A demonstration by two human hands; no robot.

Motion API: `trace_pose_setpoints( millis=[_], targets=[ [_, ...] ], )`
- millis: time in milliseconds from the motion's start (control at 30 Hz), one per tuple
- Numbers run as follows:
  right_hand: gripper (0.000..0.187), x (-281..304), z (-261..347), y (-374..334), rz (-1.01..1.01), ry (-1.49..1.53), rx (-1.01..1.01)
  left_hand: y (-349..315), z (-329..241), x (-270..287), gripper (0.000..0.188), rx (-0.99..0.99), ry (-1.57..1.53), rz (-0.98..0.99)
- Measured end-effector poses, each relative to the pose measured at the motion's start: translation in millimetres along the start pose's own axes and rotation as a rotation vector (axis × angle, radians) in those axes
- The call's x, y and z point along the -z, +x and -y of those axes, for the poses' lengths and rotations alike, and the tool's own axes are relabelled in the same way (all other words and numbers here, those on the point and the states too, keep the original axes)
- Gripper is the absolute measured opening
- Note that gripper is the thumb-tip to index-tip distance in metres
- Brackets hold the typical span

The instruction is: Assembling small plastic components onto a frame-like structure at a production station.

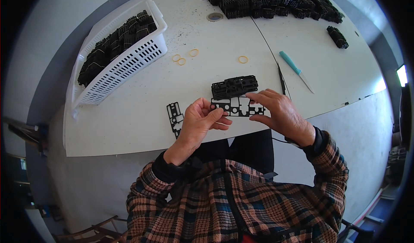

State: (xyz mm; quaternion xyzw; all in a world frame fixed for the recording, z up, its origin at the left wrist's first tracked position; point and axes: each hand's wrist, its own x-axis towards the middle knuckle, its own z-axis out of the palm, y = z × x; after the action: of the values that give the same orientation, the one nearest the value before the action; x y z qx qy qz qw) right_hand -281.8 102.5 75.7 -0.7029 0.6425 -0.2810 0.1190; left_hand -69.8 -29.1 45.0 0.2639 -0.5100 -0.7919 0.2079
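A flat black plastic frame (235, 110) with rectangular and round cutouts is held up over the table's near edge. Its left end is pinched between the thumb and fingers of my left hand (199, 120). My right hand (282, 113) curves around the right end, fingertips at the upper edge and thumb at the lower edge. Just beyond lies a stack of similar black frames (234, 87). Another single black frame (174, 117) rests on the table beside my left hand, partly covered by it.
A white basket (125, 64) full of black bundles stands at the left. More black bundles (267, 1) are piled at the back, and one bundle (337, 37) lies far right. Rubber bands (194, 52), a tape roll (214, 17), black tweezers (281, 80) and a turquoise-handled knife (290, 62) lie about.
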Motion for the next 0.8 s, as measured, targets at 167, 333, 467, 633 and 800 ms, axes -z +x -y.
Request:
trace_pose_setpoints(
  millis=[167, 333, 467, 633, 800],
  targets=[
    [0.052, 3.5, -3.8, 17.4, -0.084, -0.119, 0.034, 15.6, -5.2, 9.2, 0.024, -0.008, 0.130, -0.007],
    [0.049, 11.9, -19.7, 36.9, -0.038, -0.146, -0.033, 14.7, -12.7, 13.9, 0.038, -0.090, 0.307, -0.102],
    [0.049, 7.6, -37.2, 46.8, -0.012, -0.147, -0.039, 14.1, -23.7, 14.5, 0.051, -0.102, 0.548, -0.141],
    [0.048, 1.4, -42.7, 55.0, 0.053, -0.155, -0.016, 25.3, -25.0, 18.1, 0.059, -0.109, 0.764, -0.131],
    [0.046, -2.2, -42.5, 57.9, 0.075, -0.133, -0.020, 39.2, -18.5, 22.3, 0.063, -0.179, 0.915, -0.097]
  ],
)
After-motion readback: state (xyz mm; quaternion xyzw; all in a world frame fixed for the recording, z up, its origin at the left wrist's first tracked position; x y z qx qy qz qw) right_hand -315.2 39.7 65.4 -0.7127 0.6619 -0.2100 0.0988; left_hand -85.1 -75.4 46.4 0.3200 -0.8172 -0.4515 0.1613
